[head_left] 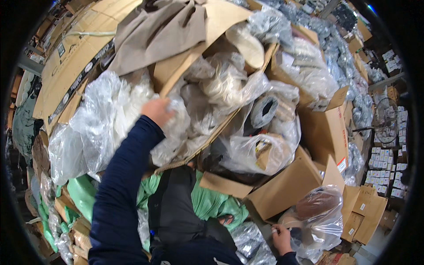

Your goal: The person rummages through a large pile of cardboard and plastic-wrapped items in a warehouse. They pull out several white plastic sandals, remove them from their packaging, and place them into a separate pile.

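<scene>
My left hand (pixel 157 111) reaches forward over a large open carton (pixel 190 160) of clear plastic bags. It rests at a carton flap's edge, beside a bag of whitish material (pixel 104 119) and a bag of cream and brown pieces (pixel 227 84). Its fingers are blurred and mostly hidden. Low on the right, my right hand (pixel 282 239) has its fingers curled, close against a clear bag of brown and beige items (pixel 320 216). What those fingers hold, if anything, does not show. An open brown box (pixel 287 187) stands just beyond that hand.
Brown fabric (pixel 163 35) drapes over a big flattened carton (pixel 84 39) at the far left. Green sacks (pixel 212 201) lie around my legs. Another open carton with bagged items (pixel 265 150) stands to the right. Small white boxes (pixel 382 165) are stacked at the far right.
</scene>
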`<state>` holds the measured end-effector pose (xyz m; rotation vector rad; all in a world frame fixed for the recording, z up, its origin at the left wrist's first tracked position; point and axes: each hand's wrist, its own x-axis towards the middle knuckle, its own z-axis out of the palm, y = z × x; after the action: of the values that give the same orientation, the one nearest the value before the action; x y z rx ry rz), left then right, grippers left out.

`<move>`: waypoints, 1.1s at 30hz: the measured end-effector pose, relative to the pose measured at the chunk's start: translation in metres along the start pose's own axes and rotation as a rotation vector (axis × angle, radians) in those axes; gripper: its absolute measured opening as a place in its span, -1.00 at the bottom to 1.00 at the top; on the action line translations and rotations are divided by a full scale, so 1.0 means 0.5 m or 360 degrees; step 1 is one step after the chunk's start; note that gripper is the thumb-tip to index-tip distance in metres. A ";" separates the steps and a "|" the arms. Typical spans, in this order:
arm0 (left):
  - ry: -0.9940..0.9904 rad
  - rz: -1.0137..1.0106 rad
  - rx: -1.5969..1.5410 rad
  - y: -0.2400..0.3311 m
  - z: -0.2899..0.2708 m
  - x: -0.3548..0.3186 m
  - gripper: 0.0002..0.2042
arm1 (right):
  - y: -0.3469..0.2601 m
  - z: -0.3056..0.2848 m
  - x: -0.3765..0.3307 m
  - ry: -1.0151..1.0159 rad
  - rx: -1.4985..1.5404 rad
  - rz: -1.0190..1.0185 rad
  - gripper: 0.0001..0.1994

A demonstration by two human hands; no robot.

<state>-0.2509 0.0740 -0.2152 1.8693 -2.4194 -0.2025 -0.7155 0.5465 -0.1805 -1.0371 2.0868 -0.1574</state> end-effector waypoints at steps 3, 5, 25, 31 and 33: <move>0.0011 0.0103 -0.0030 -0.115 -0.049 -0.025 -0.71 | -0.013 0.002 0.006 -0.0069 0.0013 -0.0049 -0.84; 0.0028 0.0125 -0.0073 -0.160 -0.062 -0.055 -0.74 | -0.024 -0.001 0.001 -0.0114 0.0095 -0.0023 -0.83; 0.0244 0.0249 -0.0068 0.135 -0.157 -0.270 -0.53 | -0.601 0.152 0.382 0.0217 -0.0005 -0.1774 -0.81; -0.0781 -0.0122 -0.0634 0.145 0.090 -0.073 -0.69 | -0.860 0.239 0.657 -0.0059 -0.1768 -0.1309 -0.74; -0.0751 -0.0107 -0.0209 0.038 0.168 -0.142 -0.25 | -0.925 0.171 0.694 0.0335 -0.1280 -0.1314 -0.79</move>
<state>-0.2632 0.1521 -0.2938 2.0265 -2.5338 -0.8754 -0.4925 0.0110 -0.2500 -2.4227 1.7739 0.2014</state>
